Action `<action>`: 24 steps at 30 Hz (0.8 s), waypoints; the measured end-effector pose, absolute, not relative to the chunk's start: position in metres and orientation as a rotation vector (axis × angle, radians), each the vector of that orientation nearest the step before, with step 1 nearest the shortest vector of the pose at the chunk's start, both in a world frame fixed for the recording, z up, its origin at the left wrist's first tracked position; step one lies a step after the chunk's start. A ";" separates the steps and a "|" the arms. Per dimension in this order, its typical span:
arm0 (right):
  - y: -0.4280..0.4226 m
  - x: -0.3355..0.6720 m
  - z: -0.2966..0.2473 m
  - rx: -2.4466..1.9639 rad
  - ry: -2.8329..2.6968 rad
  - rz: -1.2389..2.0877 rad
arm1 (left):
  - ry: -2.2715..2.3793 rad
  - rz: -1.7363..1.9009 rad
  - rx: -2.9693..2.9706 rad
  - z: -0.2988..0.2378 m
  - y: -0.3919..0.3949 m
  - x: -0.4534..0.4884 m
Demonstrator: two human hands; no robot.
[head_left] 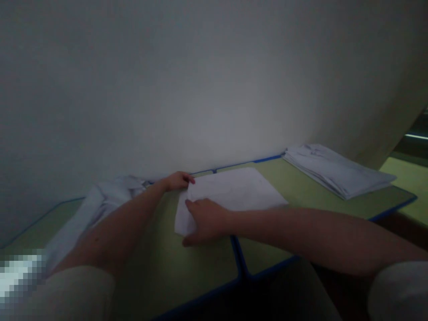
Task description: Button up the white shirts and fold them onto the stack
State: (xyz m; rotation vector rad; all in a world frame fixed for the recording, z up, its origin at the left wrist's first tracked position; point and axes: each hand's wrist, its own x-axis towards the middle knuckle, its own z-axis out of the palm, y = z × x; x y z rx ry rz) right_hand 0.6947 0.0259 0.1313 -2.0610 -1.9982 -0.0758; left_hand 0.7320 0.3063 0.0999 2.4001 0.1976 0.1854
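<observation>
A folded white cloth (234, 189) lies flat on the green table (200, 267) with blue edging. My left hand (179, 180) reaches to the cloth's far left corner, its fingers closed in a pinch on the edge. My right hand (203, 220) rests on the near left part of the cloth, fingers curled and pressing down on it. Both forearms stretch out from the bottom of the view.
A heap of loose white cloth (100, 205) lies at the left by the wall. A neat stack of folded white cloths (337, 171) sits at the right on a second green table (384, 200). A pale wall stands close behind.
</observation>
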 end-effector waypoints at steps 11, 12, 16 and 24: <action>-0.104 0.764 0.111 -1.857 -2.481 0.031 | 0.208 0.202 2.705 0.086 0.242 0.645; -0.116 0.774 0.116 -1.833 -2.522 0.046 | 0.218 0.200 2.720 0.086 0.220 0.632; -0.171 0.805 0.141 -1.795 -2.566 0.027 | 0.031 0.184 2.676 0.085 0.122 0.575; -0.247 0.790 0.140 -2.125 -2.363 -0.064 | -0.168 0.607 2.555 0.070 0.067 0.548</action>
